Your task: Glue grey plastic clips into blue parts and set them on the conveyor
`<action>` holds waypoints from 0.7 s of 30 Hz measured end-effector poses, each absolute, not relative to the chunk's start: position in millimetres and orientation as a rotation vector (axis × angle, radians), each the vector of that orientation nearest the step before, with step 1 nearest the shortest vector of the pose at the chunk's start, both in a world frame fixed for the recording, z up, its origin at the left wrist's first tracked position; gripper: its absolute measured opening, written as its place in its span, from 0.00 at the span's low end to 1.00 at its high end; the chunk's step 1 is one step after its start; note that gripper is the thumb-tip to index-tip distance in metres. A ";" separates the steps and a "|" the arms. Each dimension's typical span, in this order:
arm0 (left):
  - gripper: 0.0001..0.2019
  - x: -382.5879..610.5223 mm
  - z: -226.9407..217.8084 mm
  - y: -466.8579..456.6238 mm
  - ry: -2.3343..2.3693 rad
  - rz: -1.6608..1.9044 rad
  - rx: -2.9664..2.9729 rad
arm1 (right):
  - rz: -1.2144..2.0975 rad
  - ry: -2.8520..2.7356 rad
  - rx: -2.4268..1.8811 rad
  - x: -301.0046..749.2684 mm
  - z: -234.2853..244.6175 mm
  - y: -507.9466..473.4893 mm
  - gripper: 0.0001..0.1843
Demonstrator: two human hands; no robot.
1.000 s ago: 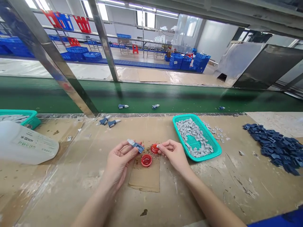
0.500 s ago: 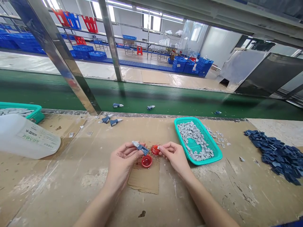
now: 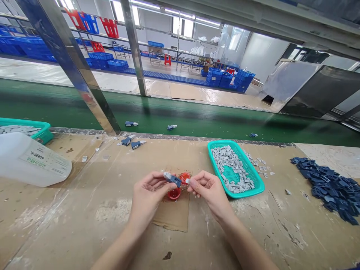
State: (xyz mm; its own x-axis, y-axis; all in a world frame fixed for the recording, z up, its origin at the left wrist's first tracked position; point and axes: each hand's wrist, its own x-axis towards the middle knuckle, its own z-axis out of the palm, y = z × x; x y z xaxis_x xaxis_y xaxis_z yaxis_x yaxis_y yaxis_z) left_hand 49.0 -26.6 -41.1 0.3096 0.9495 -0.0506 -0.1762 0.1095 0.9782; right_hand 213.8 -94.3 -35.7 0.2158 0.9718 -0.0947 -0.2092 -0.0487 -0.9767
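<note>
My left hand (image 3: 147, 195) pinches a small blue plastic part with a grey metal end (image 3: 172, 178), held just above two red caps (image 3: 174, 193) on a cardboard patch (image 3: 173, 215). Close to its right, my right hand (image 3: 209, 191) has its fingertips pressed together on a tiny pale piece (image 3: 187, 181), nearly touching the blue part. One red cap sits partly hidden behind the fingers, with fine grains scattered around it.
A teal basket (image 3: 254, 189) of grey metal pieces stands right of my hands. A heap of blue parts (image 3: 332, 187) lies far right. A white plastic jug (image 3: 30, 161) lies at left beside another teal basket (image 3: 42, 131). Finished parts (image 3: 132, 143) rest near the green conveyor (image 3: 197, 118).
Both hands have drawn together over the red caps. The right hand lifted its small piece from the cap toward the blue part. The parts on the conveyor drifted left.
</note>
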 end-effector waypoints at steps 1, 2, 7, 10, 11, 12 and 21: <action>0.14 49.5 -40.5 -27.5 0.889 1.009 1.154 | 1.198 -0.868 -1.201 211.7 -34.7 -95.0 0.16; 0.14 50.1 -39.5 -28.5 0.895 1.010 1.165 | 1.209 -0.876 -1.197 210.0 -34.2 -95.4 0.16; 0.11 54.5 -32.7 -36.8 0.895 1.028 1.197 | 1.234 -0.890 -1.177 206.5 -34.3 -93.4 0.16; 0.09 57.8 -31.8 -42.6 0.913 1.050 1.203 | 1.242 -0.881 -1.194 205.0 -35.8 -92.4 0.17; 0.08 58.4 -32.6 -44.0 0.917 1.063 1.213 | 1.248 -0.874 -1.204 204.4 -36.8 -92.4 0.18; 0.07 58.6 -33.8 -44.8 0.913 1.073 1.232 | 1.258 -0.866 -1.209 203.8 -38.0 -92.5 0.19; 0.05 57.9 -33.8 -42.4 0.908 1.034 1.399 | 1.496 -0.919 -1.064 211.3 -46.2 -95.4 0.23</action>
